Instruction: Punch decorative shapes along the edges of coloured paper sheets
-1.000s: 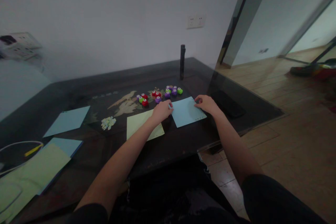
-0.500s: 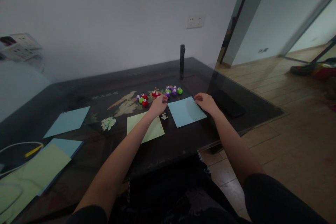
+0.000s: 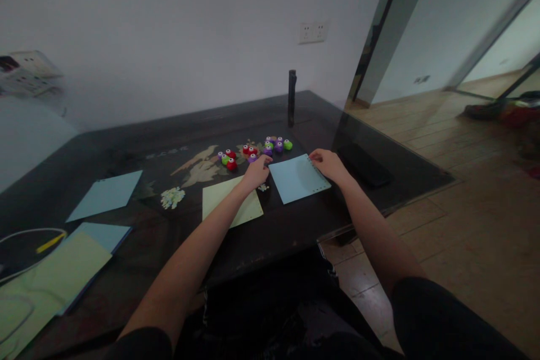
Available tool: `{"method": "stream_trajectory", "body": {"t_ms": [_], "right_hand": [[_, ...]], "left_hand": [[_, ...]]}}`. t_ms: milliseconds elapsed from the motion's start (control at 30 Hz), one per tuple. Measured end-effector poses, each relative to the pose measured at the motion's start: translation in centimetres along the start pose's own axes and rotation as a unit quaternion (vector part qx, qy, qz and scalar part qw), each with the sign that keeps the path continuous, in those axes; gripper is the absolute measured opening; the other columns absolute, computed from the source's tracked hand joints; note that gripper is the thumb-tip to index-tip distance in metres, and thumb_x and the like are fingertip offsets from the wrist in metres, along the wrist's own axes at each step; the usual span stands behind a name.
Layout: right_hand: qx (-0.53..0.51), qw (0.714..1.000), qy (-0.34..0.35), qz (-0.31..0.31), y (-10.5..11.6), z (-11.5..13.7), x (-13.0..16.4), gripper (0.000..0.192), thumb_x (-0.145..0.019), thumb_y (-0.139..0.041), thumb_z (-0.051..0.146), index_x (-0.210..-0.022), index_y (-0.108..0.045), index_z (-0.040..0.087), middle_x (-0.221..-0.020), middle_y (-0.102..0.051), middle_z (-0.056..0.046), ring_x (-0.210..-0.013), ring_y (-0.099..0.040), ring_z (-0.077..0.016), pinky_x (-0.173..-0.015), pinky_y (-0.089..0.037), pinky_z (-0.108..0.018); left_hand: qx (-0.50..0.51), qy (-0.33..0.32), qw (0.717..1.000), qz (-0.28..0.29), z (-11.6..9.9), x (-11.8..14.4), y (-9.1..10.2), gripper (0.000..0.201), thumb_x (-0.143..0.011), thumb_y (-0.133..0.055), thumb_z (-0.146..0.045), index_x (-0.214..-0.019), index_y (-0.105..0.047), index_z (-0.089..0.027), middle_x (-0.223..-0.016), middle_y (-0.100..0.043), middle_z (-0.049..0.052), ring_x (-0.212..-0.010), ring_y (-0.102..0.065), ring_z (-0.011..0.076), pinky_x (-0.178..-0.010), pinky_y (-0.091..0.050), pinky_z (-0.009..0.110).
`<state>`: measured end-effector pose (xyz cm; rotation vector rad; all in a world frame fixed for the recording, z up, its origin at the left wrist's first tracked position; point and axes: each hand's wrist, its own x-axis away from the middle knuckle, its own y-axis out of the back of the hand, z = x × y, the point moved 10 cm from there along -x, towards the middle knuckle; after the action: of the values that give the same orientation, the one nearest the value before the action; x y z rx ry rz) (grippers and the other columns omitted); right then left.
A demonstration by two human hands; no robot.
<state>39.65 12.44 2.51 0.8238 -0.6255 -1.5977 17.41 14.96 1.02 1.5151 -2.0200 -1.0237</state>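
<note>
A low, dark table (image 3: 126,152) with a glossy top stands against a plain pale wall (image 3: 169,22); pale inlaid figures show in its centre. A double wall socket (image 3: 313,32) sits above it, and a slim dark upright cylinder (image 3: 292,98) stands near the far edge. To the right the room opens onto a wood-plank floor (image 3: 464,180).

The person's left hand (image 3: 255,172) rests over the near corner of the green sheet (image 3: 230,205), fingertips loosely curled beside a purple punch; whether they grip anything cannot be told. The right hand (image 3: 327,164) lies on the far right corner of the light blue sheet (image 3: 297,178), fingers together and pressed flat on the paper. That sheet lies flat near the table's right end, its right edge scalloped with a row of small cut-outs.

Behind both hands is a cluster of small rounded punches (image 3: 253,151) in red, green and purple plastic. A small heap of paper scraps (image 3: 172,197) lies left of the green sheet. Further blue and green sheets (image 3: 76,259) lie at the near left end.
</note>
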Motion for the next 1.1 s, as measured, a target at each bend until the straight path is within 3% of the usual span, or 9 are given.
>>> {"method": "stream_trajectory", "body": {"t_ms": [600, 800, 967, 1100], "right_hand": [[0.005, 1.000, 0.002, 0.004, -0.1, 0.0, 0.0, 0.020, -0.077, -0.059, 0.011, -0.093, -0.068, 0.019, -0.095, -0.071, -0.007, -0.089, -0.064, -0.0179, -0.083, -0.047, -0.030], [0.017, 1.000, 0.004, -0.017, 0.4, 0.0, -0.2, 0.019, -0.078, -0.058, 0.014, -0.094, -0.068, 0.019, -0.095, -0.070, -0.007, -0.087, -0.063, -0.0180, -0.082, -0.047, -0.031], [-0.023, 0.995, 0.064, -0.075, 1.8, 2.0, 0.1, 0.018, -0.078, -0.057, 0.015, -0.092, -0.068, 0.017, -0.091, -0.070, -0.006, -0.083, -0.062, -0.0175, -0.080, -0.047, -0.032], [-0.048, 0.987, 0.145, -0.055, 1.5, 6.8, 1.1, 0.016, -0.079, -0.057, 0.015, -0.090, -0.068, 0.016, -0.086, -0.069, -0.006, -0.079, -0.062, -0.0179, -0.076, -0.047, -0.032]], "left_hand": [[-0.025, -0.021, 0.999, 0.012, -1.1, 0.4, 0.1, 0.039, -0.077, -0.042, 0.000, -0.111, -0.057, -0.013, -0.115, -0.064, 0.011, -0.108, -0.059, 0.0189, -0.094, -0.045, 0.030], [0.014, -0.008, 0.999, 0.048, -1.5, 1.0, 0.7, 0.042, -0.076, -0.048, -0.006, -0.116, -0.056, -0.013, -0.120, -0.061, 0.012, -0.090, -0.065, 0.0182, -0.083, -0.051, 0.030], [0.036, -0.042, 0.998, 0.010, -0.8, 3.6, 4.8, 0.037, -0.077, -0.046, -0.009, -0.110, -0.060, -0.017, -0.112, -0.065, 0.008, -0.092, -0.064, 0.0177, -0.086, -0.050, 0.034], [0.033, -0.029, 0.999, -0.028, 3.3, 6.7, 9.1, 0.028, -0.080, -0.047, -0.017, -0.103, -0.063, -0.019, -0.108, -0.067, 0.006, -0.100, -0.063, 0.0187, -0.090, -0.049, 0.036]]}}
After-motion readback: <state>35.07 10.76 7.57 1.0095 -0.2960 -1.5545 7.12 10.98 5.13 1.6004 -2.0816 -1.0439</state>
